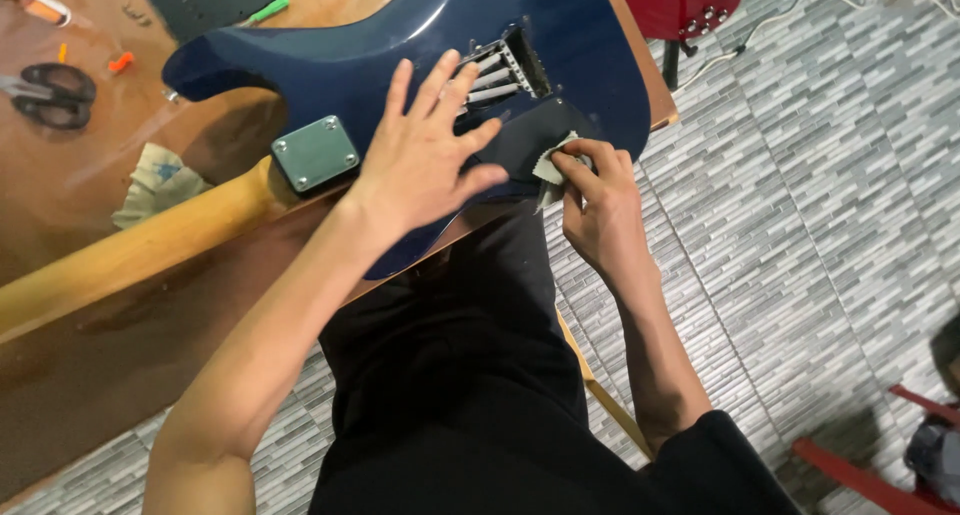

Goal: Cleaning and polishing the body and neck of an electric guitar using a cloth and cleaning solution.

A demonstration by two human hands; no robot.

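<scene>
Blue and glossy, the guitar body (400,50) lies face down on a brown wooden table (80,375), its back turned up to the camera. The pale wooden neck (130,250) runs off toward the left edge of the view, joined to the body under a square metal plate (315,153) with a screw in each corner. An open cavity with metal springs (495,75) sits in the middle of the back, and a black cover plate (520,140) lies just below it.

The left hand (420,155) rests flat on the guitar body, fingers spread wide, the fingertips reaching the edge of the spring cavity. The right hand (600,205) pinches a small grey cloth (552,165) between thumb and fingers, pressing it against the black cover plate near the body's lower edge.

On the table beyond the guitar lie black scissors (50,95), a folded pale rag (155,180) beside the neck, a dark flat panel (215,0) with a green-handled tool (265,12) next to it, and a few small orange bits (120,62).

The floor (800,225) is laid in narrow grey tiles. A red guitar (680,0) stands at the top, with a white cable (790,15) trailing across the tiles. A red frame (860,475) shows in the lower right corner. The person wears black clothing.
</scene>
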